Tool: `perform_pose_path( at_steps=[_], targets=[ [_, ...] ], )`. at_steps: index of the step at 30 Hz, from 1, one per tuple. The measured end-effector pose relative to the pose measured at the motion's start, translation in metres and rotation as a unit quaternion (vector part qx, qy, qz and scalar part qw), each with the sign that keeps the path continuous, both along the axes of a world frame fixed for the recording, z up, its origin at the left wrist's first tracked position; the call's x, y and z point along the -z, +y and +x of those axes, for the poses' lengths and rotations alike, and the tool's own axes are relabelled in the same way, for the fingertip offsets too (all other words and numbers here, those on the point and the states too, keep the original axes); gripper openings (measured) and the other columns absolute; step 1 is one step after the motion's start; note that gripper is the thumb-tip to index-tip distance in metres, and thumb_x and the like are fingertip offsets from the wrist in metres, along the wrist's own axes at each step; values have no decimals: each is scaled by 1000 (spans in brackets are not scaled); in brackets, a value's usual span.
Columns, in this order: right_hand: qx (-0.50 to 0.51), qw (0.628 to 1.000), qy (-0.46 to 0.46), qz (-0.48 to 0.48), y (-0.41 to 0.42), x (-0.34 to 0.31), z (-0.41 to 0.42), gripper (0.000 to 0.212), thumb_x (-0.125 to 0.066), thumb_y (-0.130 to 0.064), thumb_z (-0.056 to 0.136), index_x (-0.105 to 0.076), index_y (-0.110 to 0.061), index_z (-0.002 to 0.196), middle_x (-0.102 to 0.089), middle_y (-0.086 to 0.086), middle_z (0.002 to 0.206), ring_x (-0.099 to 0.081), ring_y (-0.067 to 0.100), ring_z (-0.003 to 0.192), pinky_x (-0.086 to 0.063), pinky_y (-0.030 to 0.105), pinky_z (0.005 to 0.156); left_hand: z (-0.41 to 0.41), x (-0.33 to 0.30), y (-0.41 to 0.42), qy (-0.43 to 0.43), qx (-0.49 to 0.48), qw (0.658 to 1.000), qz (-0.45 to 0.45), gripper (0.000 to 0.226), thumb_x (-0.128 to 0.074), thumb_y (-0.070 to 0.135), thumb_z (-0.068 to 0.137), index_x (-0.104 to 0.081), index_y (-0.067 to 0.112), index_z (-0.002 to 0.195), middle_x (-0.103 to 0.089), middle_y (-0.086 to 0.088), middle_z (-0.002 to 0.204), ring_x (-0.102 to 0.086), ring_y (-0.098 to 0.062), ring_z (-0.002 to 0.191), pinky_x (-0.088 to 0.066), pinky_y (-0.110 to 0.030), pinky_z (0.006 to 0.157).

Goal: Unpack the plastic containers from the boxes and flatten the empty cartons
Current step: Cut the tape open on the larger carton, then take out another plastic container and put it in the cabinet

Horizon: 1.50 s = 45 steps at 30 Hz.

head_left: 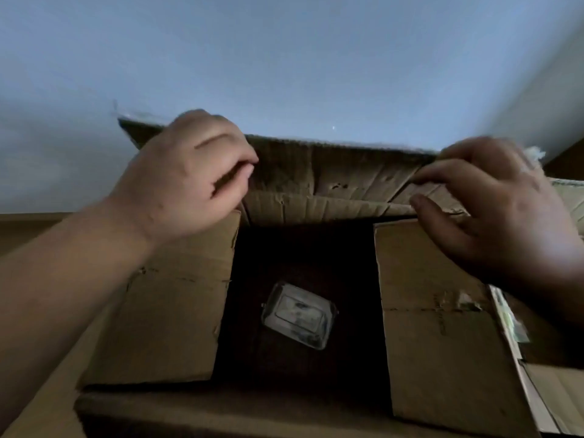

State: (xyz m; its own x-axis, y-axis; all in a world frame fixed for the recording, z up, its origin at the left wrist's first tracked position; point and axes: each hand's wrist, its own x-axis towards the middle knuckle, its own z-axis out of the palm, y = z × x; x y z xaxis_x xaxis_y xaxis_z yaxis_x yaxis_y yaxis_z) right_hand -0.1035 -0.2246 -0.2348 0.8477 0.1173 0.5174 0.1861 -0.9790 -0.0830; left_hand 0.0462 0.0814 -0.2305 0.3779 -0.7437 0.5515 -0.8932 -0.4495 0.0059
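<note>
while both hands worked the far flap [341, 172] of the brown corrugated cardboard box [164, 298], the left hand [189, 178] curled its fingers over the flap's top edge and the right hand [493, 210] pinched the same flap further right. one clear rectangular plastic container [298, 314] lay on the dark box floor, between the two side flaps. step judged: opening, unpacking pending; next move likely calls for a hand reaching down to the container.
</note>
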Motion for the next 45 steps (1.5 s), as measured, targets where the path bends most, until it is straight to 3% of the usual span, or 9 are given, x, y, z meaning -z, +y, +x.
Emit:
perform_pose_path(
  at_steps=[4, 11, 15, 19, 25, 31, 35, 39, 45],
  targets=[
    [148, 982, 116, -18, -20, 8, 25, 61, -55, -56, 84, -55, -21, 134, -48, 11, 137, -43, 39, 126, -34, 56, 104, 46, 23, 3, 21, -106, 989, 100, 39, -64, 25, 87, -64, 7, 122, -60, -14, 121, -52, -37, 113, -43, -50, 100],
    [151, 908, 386, -63, -25, 42, 53, 94, -36, -87, 74, -24, -34, 152, -32, 0, 157, -31, 27, 144, -28, 48, 115, 62, 71, 1, 206, -174, 910, 316, 93, -59, 64, 84, -18, 23, 156, -18, 1, 163, -17, -24, 149, -17, -40, 121],
    [137, 880, 453, -39, -25, 61, 61, 60, -60, -71, 79, -47, -39, 129, -62, -6, 127, -59, 21, 117, -49, 38, 90, 64, 79, -7, 233, -196, 885, 352, 31, -62, 49, 88, -50, 31, 110, -62, 1, 119, -57, -22, 105, -50, -37, 87],
    [131, 901, 406, -78, -28, 64, 66, 20, -59, -48, 91, -49, -31, 95, -64, -3, 109, -61, 25, 103, -39, 33, 68, 66, 75, -10, 230, -206, 876, 371, 25, -65, 45, 87, -47, 28, 90, -64, -2, 100, -59, -25, 94, -44, -32, 69],
    [107, 922, 364, -82, -16, 73, 69, 32, -58, -45, 90, -52, -30, 118, -62, 0, 121, -56, 27, 115, -42, 41, 92, 55, 72, 5, 260, -210, 855, 396, 29, -66, 47, 87, -56, 24, 103, -63, -3, 111, -59, -25, 103, -46, -32, 77],
    [-28, 986, 119, -111, 32, 82, 46, 46, -64, -31, 78, -62, -14, 121, -59, 11, 120, -54, 36, 107, -45, 49, 91, 23, 76, -12, 139, -113, 959, 221, 46, -61, 42, 88, -54, 17, 127, -51, -7, 132, -42, -29, 126, -42, -47, 103],
    [-116, 955, 257, -98, 74, 87, 39, 22, -50, -34, 84, -61, -18, 95, -64, 7, 93, -64, 34, 86, -51, 40, 71, -11, 92, -42, 52, 12, 990, 132, 22, -56, 23, 84, -65, 11, 99, -62, -11, 100, -57, -35, 92, -50, -45, 80],
    [-86, 865, 491, -50, 88, 118, 42, 25, -48, -35, 93, -62, -19, 107, -67, 7, 109, -64, 30, 103, -51, 37, 81, -47, 144, -74, 360, -67, 846, 387, 29, -55, 32, 89, -61, 14, 112, -64, -10, 115, -62, -31, 107, -52, -37, 86],
    [-12, 821, 570, 29, 70, 183, 49, 25, -53, -33, 95, -65, -16, 108, -68, 11, 110, -63, 30, 103, -50, 34, 81, -33, 227, -65, 565, -185, 739, 317, 36, -59, 32, 94, -63, 14, 125, -63, -11, 130, -60, -27, 117, -46, -27, 91]
  ],
)
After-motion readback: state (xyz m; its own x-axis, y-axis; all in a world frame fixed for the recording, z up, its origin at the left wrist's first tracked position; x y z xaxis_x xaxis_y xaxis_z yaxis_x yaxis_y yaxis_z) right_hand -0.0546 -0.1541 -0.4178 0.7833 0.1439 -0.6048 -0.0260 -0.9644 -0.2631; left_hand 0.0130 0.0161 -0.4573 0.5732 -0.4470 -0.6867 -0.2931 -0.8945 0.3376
